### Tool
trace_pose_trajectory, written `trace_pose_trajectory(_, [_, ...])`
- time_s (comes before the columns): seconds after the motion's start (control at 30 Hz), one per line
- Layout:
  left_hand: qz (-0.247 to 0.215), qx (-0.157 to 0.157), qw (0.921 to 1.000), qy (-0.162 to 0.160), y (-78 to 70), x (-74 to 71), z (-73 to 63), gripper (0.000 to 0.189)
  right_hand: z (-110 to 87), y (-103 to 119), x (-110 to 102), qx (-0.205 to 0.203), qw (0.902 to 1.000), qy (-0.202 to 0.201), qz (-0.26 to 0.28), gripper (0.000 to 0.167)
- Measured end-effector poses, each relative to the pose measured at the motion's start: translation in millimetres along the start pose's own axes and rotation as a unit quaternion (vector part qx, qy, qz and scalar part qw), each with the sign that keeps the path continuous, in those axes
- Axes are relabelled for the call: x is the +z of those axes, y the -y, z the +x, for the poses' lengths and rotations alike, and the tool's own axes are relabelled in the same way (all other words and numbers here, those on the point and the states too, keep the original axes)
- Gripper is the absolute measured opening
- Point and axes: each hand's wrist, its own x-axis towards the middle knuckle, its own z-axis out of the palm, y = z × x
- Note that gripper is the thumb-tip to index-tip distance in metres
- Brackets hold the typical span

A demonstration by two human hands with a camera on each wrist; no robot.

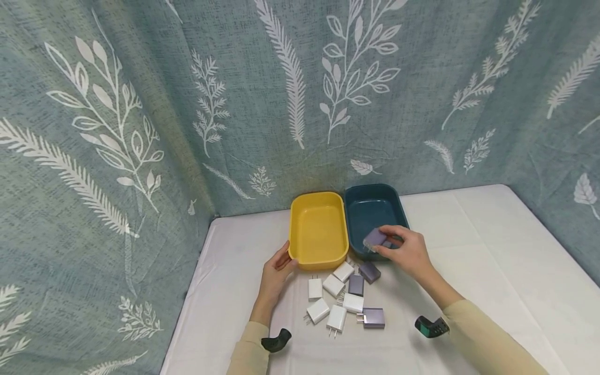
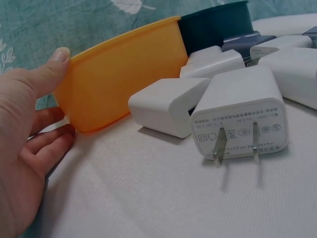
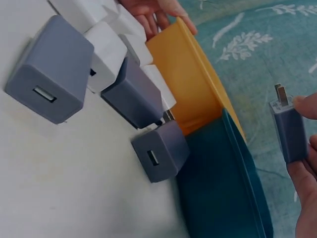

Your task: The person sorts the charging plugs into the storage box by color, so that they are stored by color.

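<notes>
A purple charger (image 1: pixel 375 238) is pinched between the thumb and fingers of the right hand (image 1: pixel 405 251) — closed in on its body, with the two metal prongs left uncovered — and is held above the near part of the dark teal tray (image 1: pixel 372 211). The yellow tray (image 1: pixel 320 229) is placed just to the left of it, and its near left corner is gripped by the left hand (image 1: pixel 276 273), the thumb being laid at the rim and the partly bent fingers set against the outer wall. In front of the trays, six white chargers (image 1: pixel 336 317) are spread in a loose cluster, some of them touching or overlapping; printed marks can be seen on the pronged face of one in the left wrist view. Three more purple chargers (image 1: pixel 373 317) are mixed in along the right side, one being placed close by the teal tray's near wall. Everything is set on a white cloth (image 1: pixel 483 245), backed by a blue-green curtain (image 1: pixel 262 104) patterned with white leaves. A dark device (image 1: pixel 432 327) is worn at the right wrist.
</notes>
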Motion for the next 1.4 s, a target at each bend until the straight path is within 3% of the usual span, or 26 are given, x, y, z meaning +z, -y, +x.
trace_pose_trajectory(0.27, [-0.003, -0.014, 0.9998, 0.013, -3.5, -3.3, 0.8, 0.061, 10.1, 0.1, 4.2, 0.044, 0.9990, -0.003, -0.002, 0.047])
trace_pose_trajectory(0.5, [0.005, -0.013, 0.9997, 0.020, -29.4, -4.4, -9.4, 0.060, 19.3, -3.4, 8.6, 0.047, 0.9989, 0.002, -0.006, 0.047])
trace_pose_trajectory(0.6, [0.004, -0.011, 0.9997, 0.021, -31.8, -4.2, -10.4, 0.060, 23.7, -6.6, 10.4, 0.049, 0.9988, 0.000, -0.007, 0.047])
trace_pose_trajectory(1.1, [-0.002, -0.002, 0.9995, 0.030, -29.0, -3.6, -11.0, 0.061, 35.2, -5.6, 12.2, 0.046, 0.9986, -0.014, -0.020, 0.047])
trace_pose_trajectory(1.4, [-0.001, -0.018, 0.9995, 0.028, -28.3, -3.2, -10.5, 0.061, 41.5, -6.4, 14.7, 0.049, 0.9985, -0.021, -0.008, 0.048])
